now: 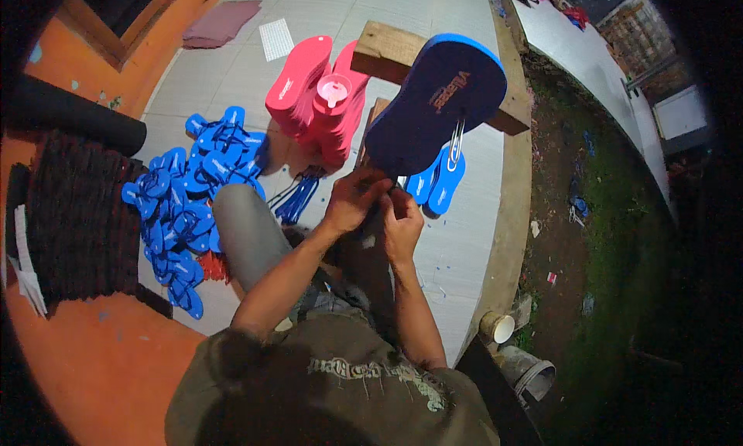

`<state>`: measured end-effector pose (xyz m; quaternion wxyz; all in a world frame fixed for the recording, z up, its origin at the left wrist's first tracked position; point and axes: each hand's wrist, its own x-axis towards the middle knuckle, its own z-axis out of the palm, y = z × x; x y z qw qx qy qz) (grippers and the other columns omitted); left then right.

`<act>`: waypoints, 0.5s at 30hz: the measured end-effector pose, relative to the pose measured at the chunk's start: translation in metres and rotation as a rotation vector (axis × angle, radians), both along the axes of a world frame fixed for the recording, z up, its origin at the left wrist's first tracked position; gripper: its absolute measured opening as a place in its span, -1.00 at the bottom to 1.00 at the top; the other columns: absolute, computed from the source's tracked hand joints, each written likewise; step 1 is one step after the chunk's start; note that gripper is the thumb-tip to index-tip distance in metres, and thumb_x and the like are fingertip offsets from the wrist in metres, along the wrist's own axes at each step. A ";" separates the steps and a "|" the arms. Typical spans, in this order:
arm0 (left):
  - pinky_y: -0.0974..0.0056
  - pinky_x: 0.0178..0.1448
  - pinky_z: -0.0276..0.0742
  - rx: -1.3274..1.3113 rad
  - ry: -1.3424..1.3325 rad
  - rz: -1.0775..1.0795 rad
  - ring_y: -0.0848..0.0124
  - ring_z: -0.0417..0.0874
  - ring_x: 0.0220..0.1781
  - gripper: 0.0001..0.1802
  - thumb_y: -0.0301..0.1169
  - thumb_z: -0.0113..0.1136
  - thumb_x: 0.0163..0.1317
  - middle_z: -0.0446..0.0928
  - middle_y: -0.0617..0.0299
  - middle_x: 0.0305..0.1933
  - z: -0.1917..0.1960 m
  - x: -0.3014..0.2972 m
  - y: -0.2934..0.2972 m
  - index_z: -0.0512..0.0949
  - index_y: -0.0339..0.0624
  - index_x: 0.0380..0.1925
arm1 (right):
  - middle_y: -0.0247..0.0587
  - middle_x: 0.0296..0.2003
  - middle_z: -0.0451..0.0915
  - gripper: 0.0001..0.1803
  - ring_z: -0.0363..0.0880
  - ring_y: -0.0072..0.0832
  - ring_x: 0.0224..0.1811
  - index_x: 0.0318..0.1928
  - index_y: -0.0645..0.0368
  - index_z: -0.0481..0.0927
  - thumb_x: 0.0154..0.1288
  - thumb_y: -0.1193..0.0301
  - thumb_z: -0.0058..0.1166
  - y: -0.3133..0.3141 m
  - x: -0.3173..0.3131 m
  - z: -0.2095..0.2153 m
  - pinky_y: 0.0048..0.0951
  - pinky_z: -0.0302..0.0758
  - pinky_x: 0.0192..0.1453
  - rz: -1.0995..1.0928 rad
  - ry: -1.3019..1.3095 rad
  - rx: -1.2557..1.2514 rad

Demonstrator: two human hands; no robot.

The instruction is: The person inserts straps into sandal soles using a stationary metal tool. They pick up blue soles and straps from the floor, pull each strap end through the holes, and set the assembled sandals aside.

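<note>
Pale floor tiles (457,252) spread under the work, and just beyond the hands a dark-blue sole (429,109) covered part of a wooden beam (387,53). Near its lower end, the left hand (357,201) and the right hand (403,226) met with fingers curled, though how tightly they closed, and on what, I could not tell. Left of the hands were pink soles (300,82) and a heap of blue sandals (157,184).
</note>
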<state>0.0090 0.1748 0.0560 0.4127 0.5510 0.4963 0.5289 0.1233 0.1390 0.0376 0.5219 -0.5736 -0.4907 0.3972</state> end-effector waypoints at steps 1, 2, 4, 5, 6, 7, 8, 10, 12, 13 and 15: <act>0.39 -0.25 0.39 -0.141 -0.003 -0.048 0.50 0.48 -0.38 -0.75 -0.38 0.24 0.00 0.53 0.17 -0.40 -0.002 0.001 -0.010 0.51 -0.33 -0.38 | -0.15 -0.35 0.57 -0.73 0.51 -0.52 -0.32 -0.18 0.30 0.49 0.13 0.41 0.08 -0.007 0.002 -0.008 -0.50 0.41 -0.21 0.029 0.020 -0.001; 0.38 -0.26 0.40 -0.090 0.054 -0.028 0.50 0.48 -0.41 -0.69 -0.29 0.22 0.04 0.54 0.20 -0.43 -0.008 0.001 -0.015 0.51 -0.34 -0.34 | -0.16 -0.36 0.57 -0.74 0.51 -0.52 -0.33 -0.20 0.30 0.50 0.14 0.39 0.08 -0.011 -0.001 -0.010 -0.50 0.41 -0.21 0.058 0.042 -0.004; 0.37 -0.28 0.40 -0.093 0.205 -0.066 0.47 0.48 -0.43 -0.70 -0.29 0.19 0.07 0.54 0.18 -0.43 -0.016 -0.002 -0.032 0.51 -0.33 -0.31 | -0.20 -0.37 0.57 -0.74 0.49 -0.54 -0.34 -0.22 0.30 0.51 0.16 0.35 0.06 -0.032 -0.004 -0.008 -0.53 0.40 -0.25 0.107 0.015 -0.095; 0.36 -0.29 0.41 -0.094 0.273 -0.086 0.46 0.49 -0.44 -0.70 -0.28 0.18 0.08 0.54 0.17 -0.43 -0.018 -0.001 -0.038 0.51 -0.32 -0.30 | -0.22 -0.38 0.56 -0.73 0.48 -0.56 -0.36 -0.21 0.29 0.51 0.17 0.35 0.06 -0.041 -0.003 -0.016 -0.54 0.40 -0.28 0.134 0.069 -0.082; 0.31 -0.31 0.41 0.008 0.279 -0.080 0.43 0.49 -0.44 -0.70 -0.27 0.13 0.13 0.54 0.13 -0.44 -0.013 0.001 -0.040 0.52 -0.32 -0.31 | -0.24 -0.40 0.56 -0.73 0.47 -0.58 -0.37 -0.20 0.29 0.51 0.17 0.34 0.05 -0.049 -0.004 -0.030 -0.55 0.39 -0.30 0.157 0.127 -0.070; 0.32 -0.32 0.41 -0.189 0.212 -0.121 0.44 0.49 -0.46 -0.71 -0.26 0.12 0.13 0.53 0.13 -0.44 -0.008 0.003 -0.044 0.52 -0.32 -0.32 | -0.27 -0.42 0.55 -0.72 0.46 -0.59 -0.39 -0.18 0.29 0.51 0.18 0.34 0.05 -0.057 -0.001 -0.042 -0.56 0.39 -0.33 0.179 0.185 -0.058; 0.33 -0.33 0.40 -0.382 0.148 -0.155 0.45 0.48 -0.47 -0.71 -0.26 0.11 0.14 0.53 0.12 -0.45 0.008 0.000 -0.045 0.53 -0.32 -0.33 | -0.31 -0.43 0.52 -0.70 0.43 -0.63 -0.41 -0.15 0.29 0.51 0.19 0.33 0.04 -0.060 -0.001 -0.036 -0.59 0.37 -0.36 0.204 0.360 -0.209; 0.35 -0.37 0.39 -0.389 0.206 -0.172 0.48 0.47 -0.52 -0.72 -0.26 0.08 0.16 0.51 0.14 -0.48 0.007 -0.004 -0.047 0.53 -0.31 -0.35 | -0.31 -0.42 0.52 -0.70 0.42 -0.64 -0.40 -0.13 0.27 0.52 0.19 0.34 0.04 -0.063 0.011 -0.037 -0.60 0.36 -0.34 0.223 0.284 -0.297; 0.38 -0.44 0.39 -0.011 0.441 -0.120 0.51 0.45 -0.58 -0.72 -0.25 0.06 0.18 0.48 0.19 -0.52 -0.008 -0.011 -0.050 0.54 -0.29 -0.36 | -0.30 -0.40 0.53 -0.73 0.45 -0.62 -0.37 -0.15 0.26 0.54 0.20 0.35 0.02 -0.063 0.032 -0.027 -0.60 0.38 -0.30 0.245 0.066 -0.324; 0.38 -0.47 0.38 -0.107 0.375 -0.156 0.50 0.43 -0.61 -0.74 -0.27 0.05 0.18 0.46 0.19 -0.54 -0.009 -0.016 -0.053 0.51 -0.27 -0.31 | -0.30 -0.41 0.54 -0.73 0.46 -0.62 -0.39 -0.14 0.26 0.53 0.19 0.37 0.02 -0.059 0.040 -0.017 -0.59 0.38 -0.30 0.175 0.017 -0.202; 0.38 -0.54 0.38 -0.295 0.234 -0.248 0.48 0.41 -0.66 -0.75 -0.31 0.04 0.18 0.42 0.20 -0.59 0.016 -0.021 -0.058 0.45 -0.23 -0.21 | -0.29 -0.43 0.54 -0.75 0.47 -0.62 -0.41 -0.15 0.27 0.52 0.18 0.41 0.03 -0.057 0.058 0.000 -0.59 0.40 -0.30 0.081 -0.014 -0.080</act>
